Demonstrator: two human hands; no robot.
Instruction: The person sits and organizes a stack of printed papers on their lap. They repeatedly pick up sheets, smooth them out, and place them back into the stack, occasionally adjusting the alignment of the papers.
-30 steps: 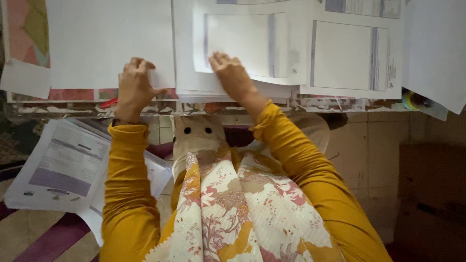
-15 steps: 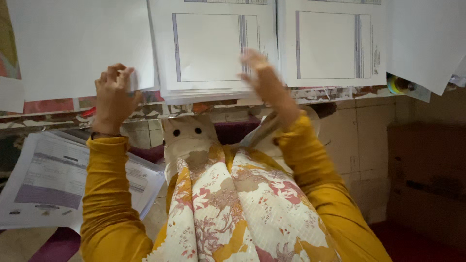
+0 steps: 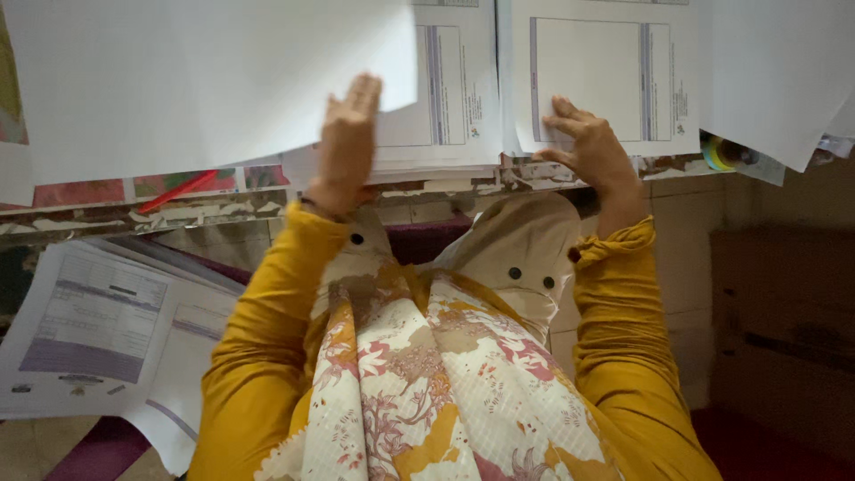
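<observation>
My left hand [image 3: 347,147] lies with straight fingers on the lower edge of a large blank white sheet [image 3: 196,80]. Its thumb is hidden, apparently under the paper, so it seems to pinch the sheet. That sheet overlaps a stack of printed forms [image 3: 445,89] on the table. My right hand [image 3: 592,151] rests with spread fingers on the bottom left corner of another printed form [image 3: 606,71], gripping nothing. Both arms wear mustard-yellow sleeves [image 3: 258,356].
A red pen [image 3: 178,190] lies near the worn table edge [image 3: 223,212]. More white sheets [image 3: 775,71] hang over at the right, above a coloured roll [image 3: 723,153]. Printed forms [image 3: 98,330] lie low at the left. A brown box [image 3: 784,330] stands at the right.
My left hand has moved right and carried the blank sheet over the printed forms. My right hand has shifted right onto the other form and spread its fingers.
</observation>
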